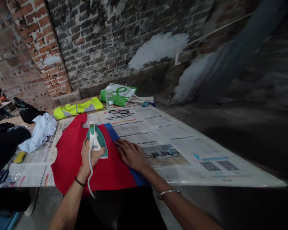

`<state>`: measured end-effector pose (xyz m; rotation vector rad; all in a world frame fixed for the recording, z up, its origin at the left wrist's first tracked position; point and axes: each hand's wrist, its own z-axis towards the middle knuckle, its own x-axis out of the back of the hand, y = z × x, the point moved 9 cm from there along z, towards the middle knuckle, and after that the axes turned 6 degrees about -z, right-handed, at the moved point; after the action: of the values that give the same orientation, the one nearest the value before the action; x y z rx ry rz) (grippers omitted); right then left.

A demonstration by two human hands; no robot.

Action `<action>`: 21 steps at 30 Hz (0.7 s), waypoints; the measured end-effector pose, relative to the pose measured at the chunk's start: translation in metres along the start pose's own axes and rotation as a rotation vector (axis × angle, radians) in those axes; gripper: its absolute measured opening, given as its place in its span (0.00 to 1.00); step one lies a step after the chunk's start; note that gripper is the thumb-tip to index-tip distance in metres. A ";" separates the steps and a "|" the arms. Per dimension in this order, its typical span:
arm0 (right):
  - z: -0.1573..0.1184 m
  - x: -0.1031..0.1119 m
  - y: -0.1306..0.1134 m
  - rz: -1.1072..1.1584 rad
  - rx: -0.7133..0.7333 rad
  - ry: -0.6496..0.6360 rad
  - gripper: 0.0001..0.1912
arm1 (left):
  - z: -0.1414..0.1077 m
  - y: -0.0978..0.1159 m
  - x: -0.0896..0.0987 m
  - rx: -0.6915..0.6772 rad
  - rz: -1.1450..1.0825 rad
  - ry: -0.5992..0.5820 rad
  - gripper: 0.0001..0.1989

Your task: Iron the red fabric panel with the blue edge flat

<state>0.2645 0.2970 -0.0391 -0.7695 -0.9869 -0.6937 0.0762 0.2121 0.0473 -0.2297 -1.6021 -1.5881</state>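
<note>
A red garment piece (72,153) with a blue band (113,131) along its right side lies on the newspaper-covered table (158,131). On the red cloth rests a white and green iron (101,140), its tip pointing away from me. My left hand (90,156) is wrapped round the iron's handle, and the white cord runs down over the hand and forearm. To the right, my right hand (131,153) lies flat with fingers spread, across the blue band and the edge of the red cloth.
Glasses (118,111), a bottle (109,97), a green and white bag (122,93) and a yellow vest (78,108) lie at the back. On the left are light blue cloth (41,131), a yellow sponge (20,157), scissors (0,176) and dark clothing (8,140).
</note>
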 end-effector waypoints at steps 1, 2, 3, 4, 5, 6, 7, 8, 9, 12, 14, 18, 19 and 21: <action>0.000 0.000 0.000 0.004 -0.001 0.007 0.28 | -0.016 -0.003 0.003 -0.014 -0.005 -0.009 0.35; 0.000 -0.001 0.001 0.007 -0.006 0.009 0.28 | -0.034 -0.006 0.006 -0.029 -0.015 -0.018 0.36; 0.000 -0.001 0.002 0.009 -0.014 0.010 0.28 | -0.052 -0.010 0.009 -0.043 -0.028 -0.024 0.36; 0.000 -0.002 0.002 0.009 -0.020 0.012 0.28 | -0.069 -0.014 0.012 -0.055 -0.041 -0.026 0.36; 0.000 -0.002 0.002 0.009 -0.023 0.016 0.28 | -0.085 -0.017 0.014 -0.069 -0.053 -0.025 0.35; -0.001 -0.002 0.002 0.009 -0.023 0.021 0.28 | -0.099 -0.019 0.016 -0.083 -0.063 -0.022 0.34; -0.001 -0.002 0.002 0.009 -0.023 0.026 0.28 | -0.110 -0.020 0.016 -0.094 -0.068 -0.021 0.33; -0.002 -0.001 0.002 0.009 -0.024 0.030 0.28 | -0.116 -0.021 0.015 -0.098 -0.070 -0.024 0.33; -0.002 -0.001 0.002 0.008 -0.023 0.032 0.28 | -0.118 -0.020 0.013 -0.096 -0.071 -0.028 0.33; -0.002 -0.001 0.002 0.004 -0.011 0.026 0.28 | -0.095 -0.011 0.001 -0.077 -0.077 -0.052 0.36; -0.002 -0.002 0.003 0.002 -0.005 0.020 0.28 | -0.062 0.000 -0.011 -0.062 -0.059 -0.062 0.38; -0.002 -0.004 0.005 -0.012 -0.002 0.020 0.28 | 0.007 0.016 -0.030 0.016 0.040 -0.002 0.36; -0.002 -0.005 0.005 -0.017 0.000 0.027 0.28 | 0.019 0.019 -0.031 0.033 0.057 0.023 0.35; -0.002 -0.005 0.005 -0.020 0.008 0.047 0.28 | 0.033 0.022 -0.032 0.048 0.071 0.060 0.33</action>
<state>0.2681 0.2987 -0.0455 -0.7344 -0.9555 -0.7224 0.0971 0.2590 0.0479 -0.2092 -1.5673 -1.4876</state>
